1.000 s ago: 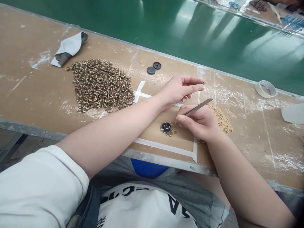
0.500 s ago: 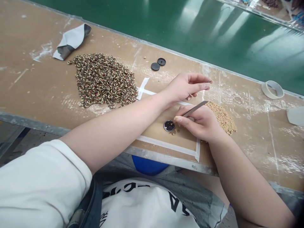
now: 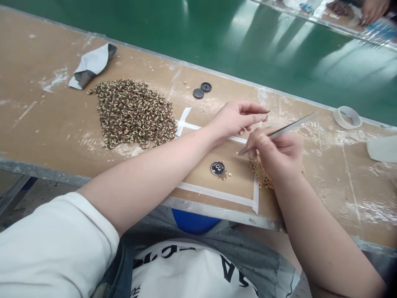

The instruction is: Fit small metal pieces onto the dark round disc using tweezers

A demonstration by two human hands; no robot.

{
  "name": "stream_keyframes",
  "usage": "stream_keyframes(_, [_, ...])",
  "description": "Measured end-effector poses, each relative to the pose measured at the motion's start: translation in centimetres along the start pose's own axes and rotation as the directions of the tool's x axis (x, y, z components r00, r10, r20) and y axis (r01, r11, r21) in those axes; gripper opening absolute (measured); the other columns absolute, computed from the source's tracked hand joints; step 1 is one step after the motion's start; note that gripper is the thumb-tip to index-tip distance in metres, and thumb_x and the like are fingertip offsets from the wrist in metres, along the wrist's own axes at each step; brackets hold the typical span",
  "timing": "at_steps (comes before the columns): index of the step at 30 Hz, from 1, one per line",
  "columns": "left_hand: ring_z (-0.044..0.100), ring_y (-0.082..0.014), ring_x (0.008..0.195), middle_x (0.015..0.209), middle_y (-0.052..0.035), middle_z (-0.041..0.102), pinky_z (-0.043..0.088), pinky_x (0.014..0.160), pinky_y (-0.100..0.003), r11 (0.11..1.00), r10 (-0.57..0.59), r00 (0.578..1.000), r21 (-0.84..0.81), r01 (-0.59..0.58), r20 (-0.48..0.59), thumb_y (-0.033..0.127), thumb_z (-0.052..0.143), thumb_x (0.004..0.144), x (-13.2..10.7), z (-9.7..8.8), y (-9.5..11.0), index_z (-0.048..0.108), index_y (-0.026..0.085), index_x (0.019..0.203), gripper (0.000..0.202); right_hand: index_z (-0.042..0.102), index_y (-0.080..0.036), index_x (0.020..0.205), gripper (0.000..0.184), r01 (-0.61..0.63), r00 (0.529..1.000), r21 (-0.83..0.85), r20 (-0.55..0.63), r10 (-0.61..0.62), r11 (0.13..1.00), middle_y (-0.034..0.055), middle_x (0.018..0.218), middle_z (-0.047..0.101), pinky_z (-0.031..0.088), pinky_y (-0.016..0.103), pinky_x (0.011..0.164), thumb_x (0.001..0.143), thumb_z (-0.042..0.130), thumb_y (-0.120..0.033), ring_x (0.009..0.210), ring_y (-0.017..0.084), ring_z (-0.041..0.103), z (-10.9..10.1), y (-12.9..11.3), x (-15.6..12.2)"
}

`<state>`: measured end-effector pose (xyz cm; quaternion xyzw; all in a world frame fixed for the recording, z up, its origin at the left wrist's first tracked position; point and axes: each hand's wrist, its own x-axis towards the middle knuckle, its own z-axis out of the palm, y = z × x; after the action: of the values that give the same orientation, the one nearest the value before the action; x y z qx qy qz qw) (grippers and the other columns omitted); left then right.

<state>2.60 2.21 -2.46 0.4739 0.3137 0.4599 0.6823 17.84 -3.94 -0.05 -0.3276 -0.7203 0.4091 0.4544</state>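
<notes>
My right hand (image 3: 279, 155) is closed around metal tweezers (image 3: 285, 130), whose tip points left above the brown worktop. It hovers over a heap of small tan beads (image 3: 262, 176). A small round black part (image 3: 217, 168) lies inside a white tape rectangle (image 3: 217, 192), with a few loose beads beside it. My left hand (image 3: 237, 118) is held just above the tape's far edge, fingers together and pinched on something I cannot make out.
A large pile of brown and red ring-shaped pieces (image 3: 133, 111) lies at the left. Two black discs (image 3: 201, 90) sit behind it. A grey folded scrap (image 3: 91, 64), a tape roll (image 3: 347, 117) and a green conveyor belt (image 3: 248, 37) are further off.
My right hand has lifted away from the round black part and moved right, over the tan beads, with the tweezers raised. My left hand has barely moved.
</notes>
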Motion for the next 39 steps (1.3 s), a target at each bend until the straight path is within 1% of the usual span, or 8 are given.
stream_keyframes(2, [0.05, -0.0036, 0.056, 0.089, -0.0049, 0.074, 0.038, 0.054, -0.021, 0.999, -0.039, 0.999, 0.03, 0.039, -0.014, 0.021, 0.079, 0.087, -0.1, 0.1, 0.2, 0.078, 0.015, 0.106, 0.02, 0.07, -0.024, 0.075, 0.029, -0.004, 0.968, 0.068, -0.249, 0.021, 0.998, -0.001, 0.062, 0.058, 0.053, 0.031, 0.052, 0.098, 0.068, -0.042, 0.051, 0.013, 0.055, -0.8, 0.4, 0.4])
stream_keyframes(4, [0.052, -0.0037, 0.056, 0.09, -0.006, 0.075, 0.038, 0.052, -0.02, 0.996, -0.066, 0.997, 0.058, 0.068, -0.027, 0.022, 0.079, 0.086, -0.3, 0.3, 0.5, 0.078, 0.014, 0.107, 0.023, 0.068, -0.025, 0.075, 0.03, 0.006, 0.897, 0.098, -0.439, 0.038, 0.995, -0.0024, 0.061, 0.054, 0.056, 0.03, 0.052, 0.096, 0.069, -0.046, 0.048, 0.012, 0.051, -1.7, 0.9, 1.0])
stream_keyframes(7, [0.057, -0.0047, 0.057, 0.086, -0.0065, 0.075, 0.037, 0.05, -0.019, 0.995, -0.065, 0.998, 0.079, 0.067, -0.024, 0.021, 0.08, 0.085, -0.5, 0.5, 0.8, 0.077, 0.013, 0.107, 0.023, 0.066, -0.023, 0.076, 0.034, -0.034, 0.823, 0.091, -0.563, 0.079, 0.995, -0.0038, 0.058, 0.052, 0.057, 0.028, 0.052, 0.095, 0.069, -0.051, 0.047, 0.011, 0.048, -2.9, 1.8, 1.7])
stream_keyframes(11, [0.06, -0.006, 0.056, 0.076, -0.0045, 0.073, 0.037, 0.048, -0.018, 0.991, -0.086, 0.996, 0.099, 0.089, -0.038, 0.022, 0.081, 0.083, -0.7, 0.7, 1.0, 0.077, 0.013, 0.101, 0.02, 0.064, -0.022, 0.079, 0.038, -0.125, 0.828, 0.053, -0.545, 0.133, 0.991, -0.0033, 0.061, 0.054, 0.053, 0.025, 0.049, 0.095, 0.067, -0.056, 0.048, 0.01, 0.053, -3.5, 2.8, 1.9])
stream_keyframes(14, [0.061, -0.0062, 0.057, 0.077, -0.0044, 0.075, 0.039, 0.047, -0.018, 0.989, -0.098, 0.993, 0.105, 0.105, -0.066, 0.023, 0.082, 0.081, -0.7, 0.7, 1.0, 0.077, 0.014, 0.097, 0.019, 0.065, -0.021, 0.08, 0.04, -0.151, 0.825, 0.063, -0.542, 0.161, 0.986, -0.0024, 0.062, 0.056, 0.051, 0.024, 0.048, 0.094, 0.067, -0.058, 0.049, 0.01, 0.056, -3.5, 3.1, 1.8])
stream_keyframes(19, [0.065, -0.0068, 0.06, 0.084, -0.0054, 0.077, 0.041, 0.048, -0.018, 0.987, -0.098, 0.992, 0.12, 0.107, -0.081, 0.024, 0.083, 0.081, -0.6, 0.7, 1.0, 0.076, 0.015, 0.097, 0.02, 0.065, -0.021, 0.079, 0.043, -0.151, 0.82, 0.078, -0.547, 0.169, 0.985, -0.0027, 0.061, 0.056, 0.053, 0.025, 0.05, 0.092, 0.068, -0.061, 0.049, 0.01, 0.057, -3.4, 3.3, 1.9])
stream_keyframes(32, [0.069, -0.009, 0.061, 0.079, -0.0049, 0.076, 0.046, 0.049, -0.019, 0.992, -0.074, 0.993, 0.1, 0.083, -0.094, 0.024, 0.087, 0.078, -0.6, 0.6, 0.7, 0.077, 0.014, 0.093, 0.021, 0.068, -0.021, 0.076, 0.039, -0.153, 0.814, 0.156, -0.541, 0.214, 0.976, -0.0033, 0.059, 0.055, 0.059, 0.027, 0.053, 0.089, 0.074, -0.057, 0.047, 0.009, 0.051, -3.0, 3.1, 2.1])
stream_keyframes(39, [0.069, -0.0086, 0.061, 0.079, -0.0051, 0.076, 0.046, 0.05, -0.019, 0.988, -0.088, 0.991, 0.122, 0.099, -0.096, 0.021, 0.085, 0.08, -0.6, 0.8, 0.9, 0.077, 0.014, 0.093, 0.017, 0.066, -0.022, 0.078, 0.042, -0.147, 0.83, 0.104, -0.528, 0.18, 0.984, -0.0027, 0.061, 0.055, 0.06, 0.027, 0.053, 0.091, 0.069, -0.062, 0.048, 0.01, 0.053, -3.0, 3.4, 2.0])
